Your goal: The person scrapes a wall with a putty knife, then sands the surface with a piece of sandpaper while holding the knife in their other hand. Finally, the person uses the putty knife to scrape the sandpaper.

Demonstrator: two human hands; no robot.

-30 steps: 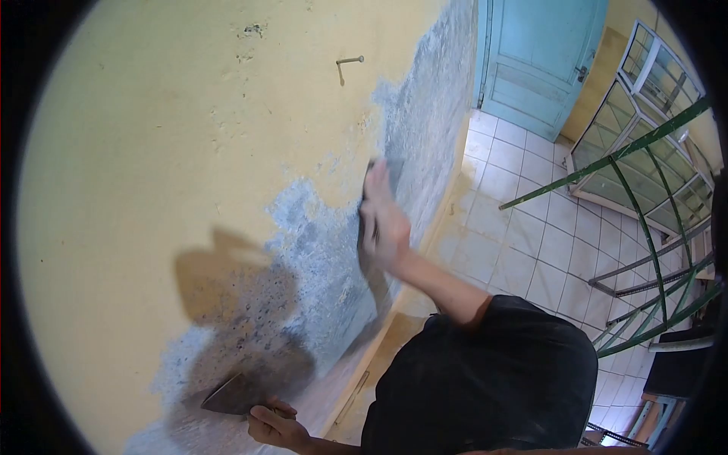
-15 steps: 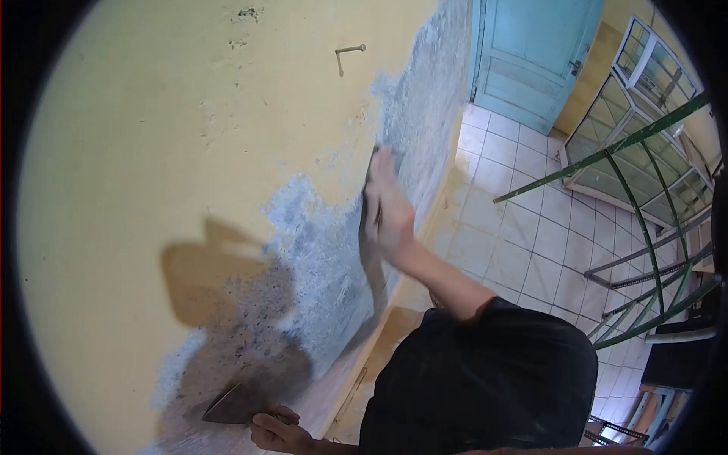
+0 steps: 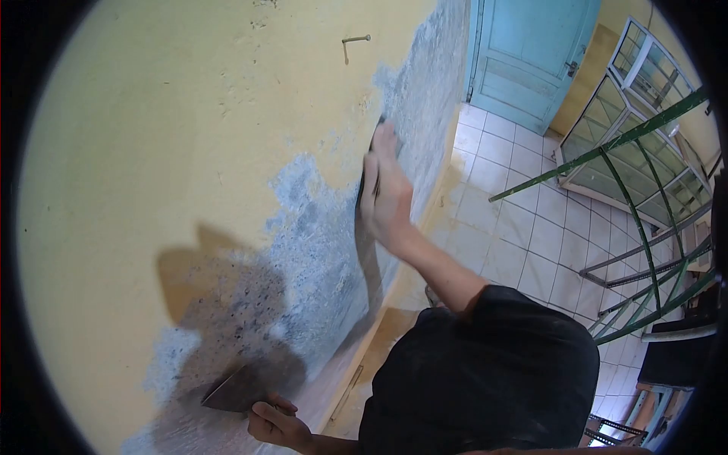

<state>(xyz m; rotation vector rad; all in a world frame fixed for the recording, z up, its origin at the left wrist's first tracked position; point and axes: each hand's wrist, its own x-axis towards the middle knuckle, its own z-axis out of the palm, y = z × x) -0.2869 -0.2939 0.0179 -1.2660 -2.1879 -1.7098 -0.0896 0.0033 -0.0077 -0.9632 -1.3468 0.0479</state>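
Note:
My left hand [image 3: 279,426] is closed round the handle of a scraper [image 3: 236,388], low in the view. Its dark, flared blade points up and left, over the shadowed part of the wall. Higher up, my right hand [image 3: 389,196] lies along the wall with extended fingers, gripping a dark, flat tool [image 3: 362,176]. Only the tool's edge shows beside the fingers; the palm and fingers hide the rest. The yellow wall [image 3: 152,129] carries a rough blue-grey patch [image 3: 315,246] that runs beside both hands. Shadows of the arms and head fall across it.
A bent nail [image 3: 356,39] sticks out of the wall above my right hand. Green metal bars [image 3: 599,148] reach in from the right over the tiled floor [image 3: 523,220]. Behind them stands a glass display cabinet [image 3: 607,129]. A light-blue door [image 3: 523,61] is at the far end.
My right hand has moved slightly upward along the wall with the flat tool. The scraper in my left hand has hardly moved, its blade tilted a little further up. The view has shifted slightly.

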